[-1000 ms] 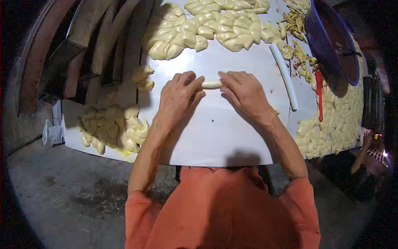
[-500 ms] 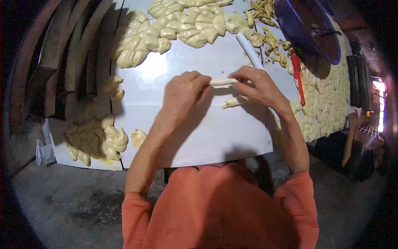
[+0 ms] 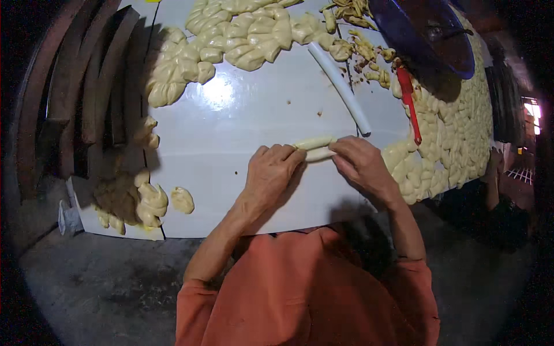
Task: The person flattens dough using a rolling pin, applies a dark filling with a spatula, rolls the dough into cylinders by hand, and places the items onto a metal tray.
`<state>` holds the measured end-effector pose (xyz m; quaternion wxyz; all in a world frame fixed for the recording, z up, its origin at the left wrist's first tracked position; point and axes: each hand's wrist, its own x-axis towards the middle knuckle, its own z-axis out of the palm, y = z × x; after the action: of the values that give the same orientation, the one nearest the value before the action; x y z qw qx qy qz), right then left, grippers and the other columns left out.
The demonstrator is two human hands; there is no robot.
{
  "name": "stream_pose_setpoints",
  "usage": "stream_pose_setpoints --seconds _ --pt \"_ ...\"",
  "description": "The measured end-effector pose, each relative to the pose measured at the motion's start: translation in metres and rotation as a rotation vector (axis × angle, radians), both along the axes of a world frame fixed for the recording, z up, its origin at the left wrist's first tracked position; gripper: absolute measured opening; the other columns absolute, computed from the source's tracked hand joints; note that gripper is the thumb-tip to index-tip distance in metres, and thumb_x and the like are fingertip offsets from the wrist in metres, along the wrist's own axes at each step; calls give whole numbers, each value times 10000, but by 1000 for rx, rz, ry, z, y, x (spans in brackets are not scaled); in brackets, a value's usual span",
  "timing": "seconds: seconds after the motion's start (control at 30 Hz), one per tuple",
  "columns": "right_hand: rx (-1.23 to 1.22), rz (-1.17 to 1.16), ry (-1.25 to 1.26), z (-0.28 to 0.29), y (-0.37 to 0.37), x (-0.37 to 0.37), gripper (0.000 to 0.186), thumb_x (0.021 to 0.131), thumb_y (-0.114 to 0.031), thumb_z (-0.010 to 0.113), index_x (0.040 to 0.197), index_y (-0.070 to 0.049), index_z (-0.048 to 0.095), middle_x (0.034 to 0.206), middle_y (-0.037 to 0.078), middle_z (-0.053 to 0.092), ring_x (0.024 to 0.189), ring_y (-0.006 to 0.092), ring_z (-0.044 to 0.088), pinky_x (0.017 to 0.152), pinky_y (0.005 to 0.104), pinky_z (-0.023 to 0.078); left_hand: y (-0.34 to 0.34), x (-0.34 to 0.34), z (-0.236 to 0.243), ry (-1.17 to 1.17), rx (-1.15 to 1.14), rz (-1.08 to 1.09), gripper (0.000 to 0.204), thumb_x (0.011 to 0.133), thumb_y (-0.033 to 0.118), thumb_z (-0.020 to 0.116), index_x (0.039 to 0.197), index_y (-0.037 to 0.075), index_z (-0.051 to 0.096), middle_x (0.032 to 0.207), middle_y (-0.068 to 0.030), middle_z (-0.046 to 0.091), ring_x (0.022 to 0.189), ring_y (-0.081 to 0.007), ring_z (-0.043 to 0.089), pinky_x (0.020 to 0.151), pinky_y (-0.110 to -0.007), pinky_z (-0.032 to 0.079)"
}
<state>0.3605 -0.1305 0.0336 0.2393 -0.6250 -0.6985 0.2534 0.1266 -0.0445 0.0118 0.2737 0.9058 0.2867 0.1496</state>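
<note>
Two pale dough strips lie side by side between my hands, low over the white tabletop (image 3: pixel 271 127). The fingers of my left hand (image 3: pixel 274 171) close around their left ends. At the other side my right hand (image 3: pixel 362 167) pinches their right ends between thumb and fingers. The far strip (image 3: pixel 314 142) looks yellowish, and the near strip (image 3: pixel 318 154) is whiter and partly in shadow. Beyond my right hand lies a slim pale blue rod (image 3: pixel 341 89), touched by neither hand.
Lumpy pale dough (image 3: pixel 236 34) spreads along the far side. A blue basin (image 3: pixel 470 63) with brown contents stands far right, near a red long-handled tool (image 3: pixel 411 104) and many small dough pieces (image 3: pixel 450 127). More dough (image 3: pixel 151 199) sits near left, by dark curved slats (image 3: pixel 109 75).
Both hands have come nearer to my body. The second strip, which lay apart under my right hand, is now alongside the first between my hands. The rod is no longer partly covered.
</note>
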Motion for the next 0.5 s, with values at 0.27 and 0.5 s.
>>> stream_pose_setpoints --seconds 0.27,0.5 --pt "1 -107 -72 -5 1 2 421 861 -179 765 1256 -84 656 1180 131 642 1061 318 663 886 426 553 7 -6 8 -102 -64 234 476 751 126 844 1192 66 677 1173 -148 659 1027 -321 669 863 -431 559" --pt "-122 77 -78 -1 25 18 324 887 -120 713 1190 -25 649 1105 141 650 987 356 669 841 436 540 36 1 11 181 -102 -78 245 868 116 698 1112 89 697 1100 -127 693 996 -315 684 858 -426 557"
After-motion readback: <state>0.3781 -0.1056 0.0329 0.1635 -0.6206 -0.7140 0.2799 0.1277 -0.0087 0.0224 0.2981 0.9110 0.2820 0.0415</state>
